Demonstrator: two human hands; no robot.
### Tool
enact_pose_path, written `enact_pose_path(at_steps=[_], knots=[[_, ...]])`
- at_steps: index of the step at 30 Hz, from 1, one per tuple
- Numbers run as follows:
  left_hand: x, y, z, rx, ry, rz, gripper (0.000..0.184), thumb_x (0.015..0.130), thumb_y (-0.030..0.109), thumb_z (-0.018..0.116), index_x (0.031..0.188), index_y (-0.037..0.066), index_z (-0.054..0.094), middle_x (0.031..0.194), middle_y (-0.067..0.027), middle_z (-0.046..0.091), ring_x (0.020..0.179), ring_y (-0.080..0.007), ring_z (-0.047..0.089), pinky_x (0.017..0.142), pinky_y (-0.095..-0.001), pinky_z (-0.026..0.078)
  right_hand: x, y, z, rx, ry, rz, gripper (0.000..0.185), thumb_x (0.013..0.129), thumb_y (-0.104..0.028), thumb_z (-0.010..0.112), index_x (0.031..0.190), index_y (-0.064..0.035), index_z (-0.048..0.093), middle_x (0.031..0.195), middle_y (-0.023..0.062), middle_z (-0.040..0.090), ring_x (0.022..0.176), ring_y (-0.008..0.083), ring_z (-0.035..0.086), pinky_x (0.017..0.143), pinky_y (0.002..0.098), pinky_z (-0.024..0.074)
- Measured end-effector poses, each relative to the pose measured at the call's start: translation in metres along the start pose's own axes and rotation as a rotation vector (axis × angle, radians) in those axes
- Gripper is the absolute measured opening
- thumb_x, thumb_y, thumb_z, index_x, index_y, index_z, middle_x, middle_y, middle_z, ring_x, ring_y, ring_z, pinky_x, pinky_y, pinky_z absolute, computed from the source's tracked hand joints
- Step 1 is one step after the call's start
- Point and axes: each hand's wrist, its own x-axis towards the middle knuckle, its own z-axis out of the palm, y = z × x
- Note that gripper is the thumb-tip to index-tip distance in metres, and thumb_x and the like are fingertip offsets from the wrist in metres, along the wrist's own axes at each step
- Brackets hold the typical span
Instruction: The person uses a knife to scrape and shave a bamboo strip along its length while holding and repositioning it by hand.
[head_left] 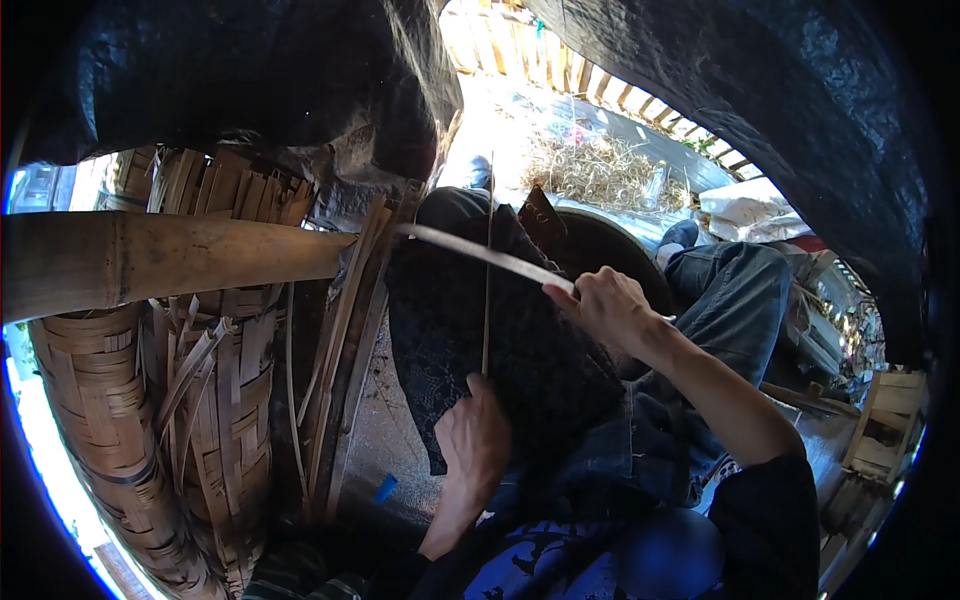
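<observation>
My left hand (472, 438) is closed around the lower end of a thin bamboo strip (487, 335), which points away from me, nearly upright in the view. My right hand (608, 305) grips a knife, its handle hidden in my fingers. The long, narrow knife blade (455, 243) reaches left and crosses the bamboo strip near its upper half. Whether blade and strip touch, I cannot tell. Beneath both lies a dark patterned cloth (440, 310) spread over my lap.
Woven bamboo baskets (95, 385) and a thick bamboo pole (190, 255) stand at the left, beside split bamboo slats (345, 330). Pale shavings (590, 170) lie heaped ahead. Dark tarpaulin (270, 70) hangs overhead. A small wooden frame (890, 410) is at the right.
</observation>
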Motion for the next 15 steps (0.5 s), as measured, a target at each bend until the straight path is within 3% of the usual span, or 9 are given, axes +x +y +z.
enact_pose_path(at_steps=[4,7,9,10,12,15], knots=[[0.001,-0.002,0.000,-0.035,-0.004,-0.017,0.012,0.091,0.013,0.042,0.089,0.003,0.047,0.070,-0.0263,0.062,0.071,-0.0408,0.064,0.062,-0.0475,0.051,0.027,0.005,0.003,0.064,-0.070,0.101,0.070,0.092,-0.057,0.038,0.073,0.0036,0.067,0.077,0.0252,0.065,0.082,0.0353,0.066,0.066,0.0443,0.0548],[0.006,-0.023,0.006,-0.100,0.041,0.042,0.016,0.094,0.017,0.042,0.089,0.004,0.049,0.068,-0.0243,0.061,0.062,-0.0359,0.064,0.058,-0.0448,0.050,0.034,0.011,0.018,-0.030,0.092,-0.061,0.069,0.092,-0.057,0.039,0.073,0.0024,0.067,0.073,0.0230,0.065,0.074,0.0363,0.066,0.067,0.0455,0.0544],[0.006,-0.036,0.006,-0.733,-0.014,0.038,0.025,0.097,0.026,0.040,0.086,0.006,0.050,0.060,-0.0117,0.054,0.048,-0.0218,0.054,0.049,-0.0364,0.046,0.040,0.019,0.028,0.014,0.197,-0.061,0.067,0.092,-0.056,0.040,0.071,0.0024,0.067,0.065,0.0221,0.062,0.066,0.0364,0.065,0.066,0.0460,0.0534],[-0.001,-0.033,-0.006,-0.948,-0.199,-0.155,0.033,0.099,0.034,0.037,0.084,0.007,0.049,0.059,0.0008,0.043,0.046,-0.0094,0.041,0.042,-0.0273,0.038,0.038,0.016,0.024,0.136,0.129,0.008,0.067,0.092,-0.056,0.041,0.070,0.0027,0.066,0.062,0.0225,0.061,0.064,0.0364,0.064,0.064,0.0455,0.0530],[-0.004,-0.036,-0.010,-0.999,-0.237,-0.185,0.034,0.099,0.035,0.036,0.083,0.008,0.049,0.059,0.0031,0.042,0.046,-0.0076,0.041,0.041,-0.0248,0.036,0.028,0.003,0.006,0.300,-0.072,0.125,0.069,0.092,-0.056,0.040,0.068,0.0041,0.065,0.058,0.0248,0.058,0.063,0.0365,0.064,0.064,0.0436,0.0523],[-0.005,-0.043,-0.005,-1.063,-0.292,-0.216,0.035,0.099,0.035,0.034,0.082,0.009,0.049,0.059,0.0050,0.040,0.046,-0.0058,0.040,0.040,-0.0224,0.035,0.019,0.002,0.015,0.234,-0.101,0.030,0.070,0.092,-0.057,0.040,0.067,0.0036,0.065,0.058,0.0243,0.058,0.062,0.0365,0.064,0.065,0.0436,0.0524]])
